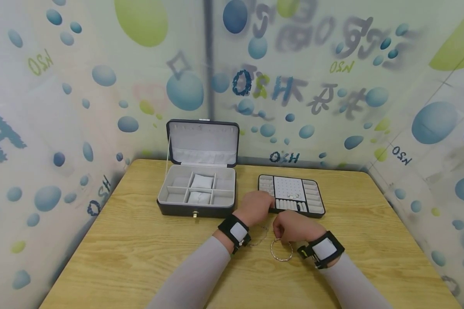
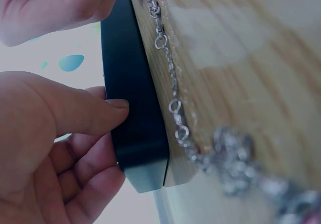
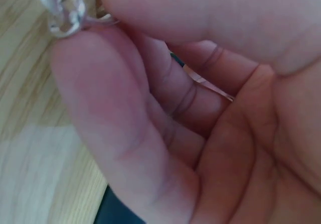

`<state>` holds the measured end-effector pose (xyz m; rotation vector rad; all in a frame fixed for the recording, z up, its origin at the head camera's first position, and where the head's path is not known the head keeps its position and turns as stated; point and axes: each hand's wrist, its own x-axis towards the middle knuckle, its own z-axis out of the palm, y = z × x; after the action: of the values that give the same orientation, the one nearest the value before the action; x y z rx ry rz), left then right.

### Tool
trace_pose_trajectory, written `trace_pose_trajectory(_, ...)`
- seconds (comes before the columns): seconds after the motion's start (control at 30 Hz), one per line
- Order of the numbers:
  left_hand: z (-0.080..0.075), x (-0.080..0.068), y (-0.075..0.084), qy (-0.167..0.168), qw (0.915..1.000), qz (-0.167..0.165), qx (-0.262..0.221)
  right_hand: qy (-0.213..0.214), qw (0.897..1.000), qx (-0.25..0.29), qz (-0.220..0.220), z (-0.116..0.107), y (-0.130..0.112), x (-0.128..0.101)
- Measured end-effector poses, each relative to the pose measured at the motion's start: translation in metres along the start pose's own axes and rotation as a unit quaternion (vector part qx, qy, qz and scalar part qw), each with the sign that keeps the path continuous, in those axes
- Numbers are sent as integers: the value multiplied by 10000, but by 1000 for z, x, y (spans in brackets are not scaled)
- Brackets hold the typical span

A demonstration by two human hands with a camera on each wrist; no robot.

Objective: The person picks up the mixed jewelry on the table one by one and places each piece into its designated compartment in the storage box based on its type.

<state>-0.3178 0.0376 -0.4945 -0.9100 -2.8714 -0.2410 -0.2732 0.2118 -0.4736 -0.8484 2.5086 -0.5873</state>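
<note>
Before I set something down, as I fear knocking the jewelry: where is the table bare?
The table is bare from the open box to the left edge, and from the tray to the right edge. Crowded: in front of the tray, where the left hand grips it, the right hand pinches the round bracelet, and a chain lies nearby.

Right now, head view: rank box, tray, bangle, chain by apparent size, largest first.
1. Box, lid included
2. Tray
Unranked: bangle and chain; they look close, and the chain may be partly hidden.
</note>
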Motion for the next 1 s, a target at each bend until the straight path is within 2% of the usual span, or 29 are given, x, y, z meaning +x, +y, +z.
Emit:
trace_pose_trajectory(0.33,0,0,0,1,10000,-13,28,157,9998,-144,51,-6,1,-3)
trace_pose_trajectory(0.57,1,0,1,9,9999,-40,143,451,9984,-340,23,-14,5,-5)
trace_pose_trajectory(0.73,-1,0,2,-39,9998,-67,203,691,9969,-283,236,-22,7,-9)
trace_pose_trajectory(1.0,-2,0,3,-92,9998,-98,147,1272,9888,-456,625,-35,16,-16)
